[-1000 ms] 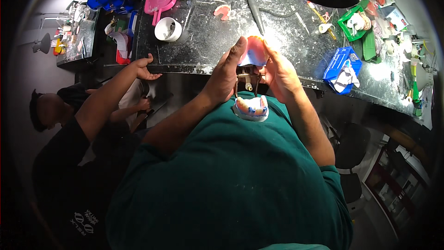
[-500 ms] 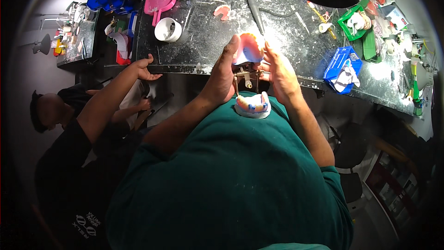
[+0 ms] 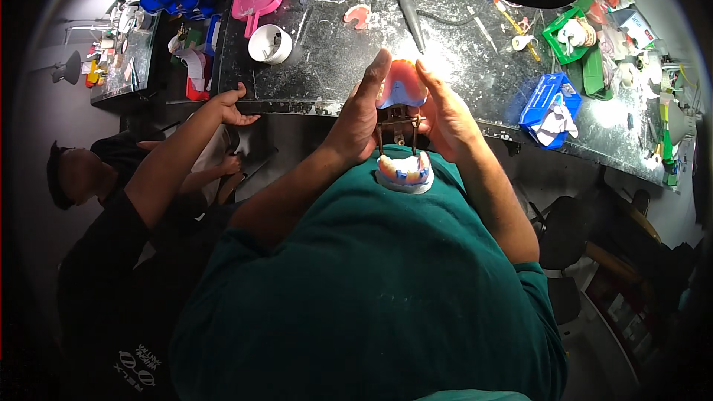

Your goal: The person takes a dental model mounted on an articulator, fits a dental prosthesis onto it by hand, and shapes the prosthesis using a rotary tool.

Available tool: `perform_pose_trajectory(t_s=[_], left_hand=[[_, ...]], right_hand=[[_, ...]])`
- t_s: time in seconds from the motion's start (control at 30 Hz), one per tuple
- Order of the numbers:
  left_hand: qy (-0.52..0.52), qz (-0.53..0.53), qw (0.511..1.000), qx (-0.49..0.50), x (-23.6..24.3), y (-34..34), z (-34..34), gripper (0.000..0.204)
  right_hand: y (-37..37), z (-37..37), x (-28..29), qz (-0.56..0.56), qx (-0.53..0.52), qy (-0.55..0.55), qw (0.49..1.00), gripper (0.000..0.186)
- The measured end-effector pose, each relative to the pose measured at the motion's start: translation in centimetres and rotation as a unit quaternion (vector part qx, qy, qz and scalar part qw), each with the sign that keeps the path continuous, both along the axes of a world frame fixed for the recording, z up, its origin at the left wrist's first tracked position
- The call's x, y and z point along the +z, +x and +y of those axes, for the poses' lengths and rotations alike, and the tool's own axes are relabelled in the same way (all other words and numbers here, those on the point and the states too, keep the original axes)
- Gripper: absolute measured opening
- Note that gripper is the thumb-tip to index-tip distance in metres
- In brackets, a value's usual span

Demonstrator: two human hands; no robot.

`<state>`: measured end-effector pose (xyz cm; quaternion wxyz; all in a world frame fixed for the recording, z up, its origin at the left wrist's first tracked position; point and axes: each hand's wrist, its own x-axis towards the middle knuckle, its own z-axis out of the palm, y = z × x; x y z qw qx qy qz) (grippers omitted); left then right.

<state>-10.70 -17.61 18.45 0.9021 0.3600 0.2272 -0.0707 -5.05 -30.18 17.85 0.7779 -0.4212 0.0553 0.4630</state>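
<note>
– What lettering is seen around the dark bench (image 3: 319,85)?
– A co-worker's black shirt (image 3: 96,275) is printed in white.
– And the hands?
– Between left hand (image 3: 358,122) and right hand (image 3: 450,119), the hinged dental articulator (image 3: 401,113) is grasped by its upper model (image 3: 402,89), at the bench's edge.
– Smaller print?
– It is borne by a white package (image 3: 636,28).

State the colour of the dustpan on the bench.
The dustpan is pink; the head view shows it.

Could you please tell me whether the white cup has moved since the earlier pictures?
No: the white cup keeps its place against the pink dustpan and the bench edge.
</note>
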Motion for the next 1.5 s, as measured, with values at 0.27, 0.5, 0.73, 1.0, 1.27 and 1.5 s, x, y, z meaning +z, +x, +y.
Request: perform_pose_trajectory(t_s=[0.27,0.5,0.73,1.0,1.27,1.5], left_hand=[[-0.005,-0.014,1.000,-0.010,0.3,-0.1,-0.2,0.053],[0.032,-0.035,0.999,0.000,0.4,0.0,-0.2,0.052],[0.014,-0.051,0.997,-0.060,0.0,-0.4,0.6,0.054],[0.036,-0.041,0.997,-0.058,-0.3,-0.4,0.2,0.054],[0.036,-0.069,0.997,0.017,-0.7,0.0,0.2,0.049],[0.076,-0.064,0.994,-0.048,-1.5,-0.7,0.4,0.056]], right_hand=[[0.2,-0.3,-1.3,0.032,-0.029,0.022,0.999,0.049],[0.1,-0.6,-0.6,-0.021,-0.049,0.000,0.999,0.037],[-0.4,-0.8,-0.6,-0.035,-0.058,0.028,0.997,0.032],[-0.9,-1.1,-2.6,-0.139,-0.060,-0.064,0.986,0.041],[-1.0,-1.0,-2.7,-0.196,-0.030,-0.038,0.979,0.040],[-1.7,-2.2,-3.9,-0.044,-0.034,0.069,0.996,0.047]])
